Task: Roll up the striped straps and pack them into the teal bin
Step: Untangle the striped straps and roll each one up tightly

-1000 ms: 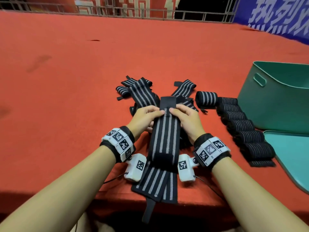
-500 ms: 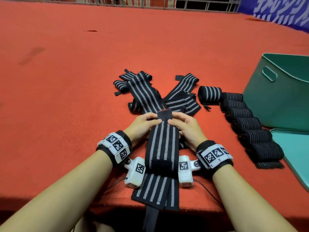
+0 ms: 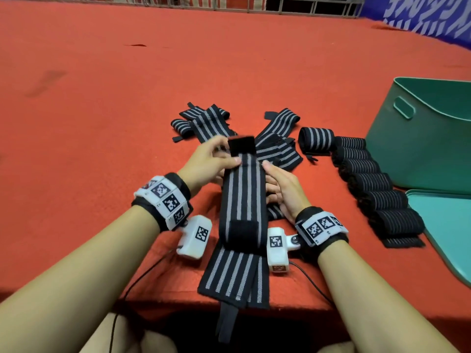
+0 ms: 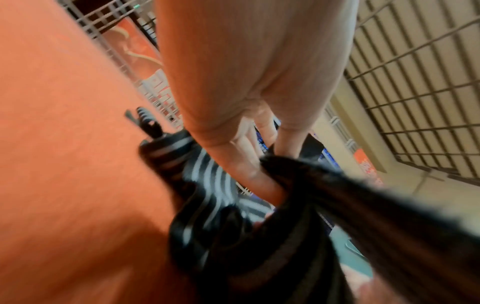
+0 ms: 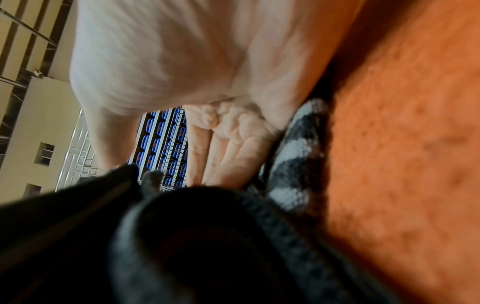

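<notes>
Compared with one second ago, the far end of the striped strap (image 3: 242,197) is no longer pressed flat between the thumbs: its black tab (image 3: 241,147) now stands up and tips back toward the person, so the first fold of the roll has begun. The left hand (image 3: 207,163) pinches the left edge of the strap just below the tab, and the left wrist view shows its fingers (image 4: 249,174) curled into the black cloth. The right hand (image 3: 284,188) grasps the right edge, thumb on top and the other fingers below. The strap lies between the two hands and runs toward the person, over another flat strap (image 3: 235,278) at the near edge of the bench (image 3: 102,110). Beyond the hands, more unrolled straps (image 3: 204,121) wait in a loose heap. To the right of the right hand, a row of rolled straps (image 3: 367,179) lies in front of the teal bin (image 3: 413,154), near it but not inside, and the teal lid (image 3: 448,225) lies beside them. I judge that the rolling is about half done, and that the packing into the bin has not started.
</notes>
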The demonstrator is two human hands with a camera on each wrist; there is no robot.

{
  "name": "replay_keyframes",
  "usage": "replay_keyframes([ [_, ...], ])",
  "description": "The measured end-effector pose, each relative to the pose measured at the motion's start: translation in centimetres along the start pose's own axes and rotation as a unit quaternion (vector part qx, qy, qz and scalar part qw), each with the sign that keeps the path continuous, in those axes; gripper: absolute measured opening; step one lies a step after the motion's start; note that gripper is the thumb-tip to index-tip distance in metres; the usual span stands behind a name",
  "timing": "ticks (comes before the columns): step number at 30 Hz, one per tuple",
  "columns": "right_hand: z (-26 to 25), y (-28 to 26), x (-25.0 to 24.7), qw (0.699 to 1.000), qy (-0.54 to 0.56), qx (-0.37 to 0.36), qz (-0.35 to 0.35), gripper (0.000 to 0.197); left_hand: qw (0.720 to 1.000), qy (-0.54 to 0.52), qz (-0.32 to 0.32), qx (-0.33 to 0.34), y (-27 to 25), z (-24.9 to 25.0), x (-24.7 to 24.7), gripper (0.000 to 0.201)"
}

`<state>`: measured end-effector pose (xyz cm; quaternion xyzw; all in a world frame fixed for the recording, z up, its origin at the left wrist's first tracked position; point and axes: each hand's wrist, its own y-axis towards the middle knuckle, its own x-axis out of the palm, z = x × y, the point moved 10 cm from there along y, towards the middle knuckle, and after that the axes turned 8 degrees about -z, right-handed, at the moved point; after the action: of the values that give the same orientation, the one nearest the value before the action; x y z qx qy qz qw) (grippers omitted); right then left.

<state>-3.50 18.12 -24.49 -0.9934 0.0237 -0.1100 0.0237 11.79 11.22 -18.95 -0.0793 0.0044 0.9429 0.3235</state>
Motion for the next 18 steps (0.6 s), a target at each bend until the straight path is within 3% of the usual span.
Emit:
replay_keyframes([
  [6,-0.1,-0.5,1.3,0.996,-0.073,0.027,-0.034,0.057,0.986,0.082,0.099,0.105,0.0,4.8,-1.6,0.028],
  [11,-3.0,-3.1,3.8,0.979,-0.151,-0.056,-0.126,0.042,0.982,-0.023,0.128,0.136,-1.5,7.3,-2.1,0.021],
  [13,-4.8,-3.8,3.9,0.969,-0.199,-0.095,-0.112,0.043,0.978,-0.062,0.129,0.152,-2.4,9.4,-2.1,0.020],
  [15,-6.8,-4.4,3.7,0.960,-0.233,-0.135,-0.074,0.031,0.972,-0.085,0.127,0.178,-3.5,11.6,-2.0,0.020],
  [18,-8.3,-5.8,4.5,0.968,-0.199,-0.131,-0.077,0.022,0.961,-0.108,0.138,0.213,-5.1,14.4,-1.9,0.019],
])
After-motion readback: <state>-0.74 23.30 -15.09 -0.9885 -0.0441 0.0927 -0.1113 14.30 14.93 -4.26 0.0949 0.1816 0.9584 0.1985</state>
